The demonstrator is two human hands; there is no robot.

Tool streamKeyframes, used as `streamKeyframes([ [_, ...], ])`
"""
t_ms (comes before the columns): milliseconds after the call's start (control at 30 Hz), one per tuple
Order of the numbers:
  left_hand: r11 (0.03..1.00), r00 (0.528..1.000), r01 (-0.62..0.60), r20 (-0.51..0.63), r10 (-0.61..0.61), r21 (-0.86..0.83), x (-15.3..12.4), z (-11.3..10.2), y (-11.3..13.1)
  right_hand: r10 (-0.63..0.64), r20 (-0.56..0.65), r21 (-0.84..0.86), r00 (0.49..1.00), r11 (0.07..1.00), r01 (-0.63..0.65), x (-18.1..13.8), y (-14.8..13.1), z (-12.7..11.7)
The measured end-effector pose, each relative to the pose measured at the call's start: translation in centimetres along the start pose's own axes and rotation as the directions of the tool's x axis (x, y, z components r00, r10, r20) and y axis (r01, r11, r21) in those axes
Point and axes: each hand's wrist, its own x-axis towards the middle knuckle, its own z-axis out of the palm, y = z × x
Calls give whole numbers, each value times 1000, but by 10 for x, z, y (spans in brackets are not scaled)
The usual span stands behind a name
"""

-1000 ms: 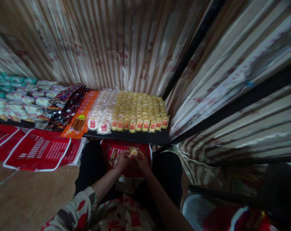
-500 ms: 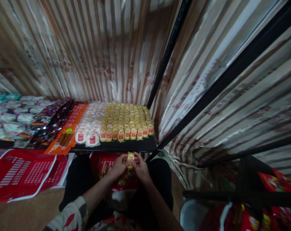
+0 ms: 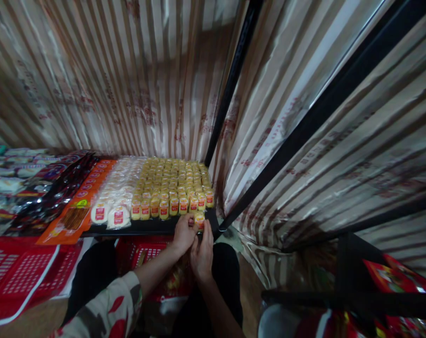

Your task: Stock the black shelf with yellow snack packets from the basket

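Observation:
My left hand (image 3: 183, 233) and my right hand (image 3: 202, 251) meet at the front right edge of a black shelf (image 3: 153, 227). Both pinch one small yellow packet with a red label (image 3: 200, 220), held upright on the shelf just in front of the rows of the same yellow packets (image 3: 174, 184). My left fingers curl round its left side, my right fingers rise along its right side. A red basket (image 3: 146, 251) lies under my forearms, on my lap.
White round packets (image 3: 116, 197), an orange packet strip (image 3: 77, 206) and dark packets (image 3: 54, 195) fill the shelf to the left. Red baskets (image 3: 21, 274) lie on the floor at left. Striped curtain and black frame bars (image 3: 230, 80) close in at back and right.
My hands have risen from over the lap basket to the shelf's front edge, carrying the yellow packet forward. The view has swung right and tilted upward.

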Motion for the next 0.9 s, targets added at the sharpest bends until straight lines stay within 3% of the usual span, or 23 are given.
streamKeyframes([
  [133,991,999,-27,-33,31,133,18,15,17,-41,-63,-24,997,999,40,8,7,5],
  [433,973,1000,-26,-8,28,228,41,38,38,67,-2,49,998,997,-67,29,33,12],
  [700,967,999,-39,21,35,253,47,45,47,12,-12,12,1000,1000,-12,41,50,18],
  [900,987,997,-73,21,71,145,45,53,44,-41,-11,-53,999,998,41,49,59,25],
])
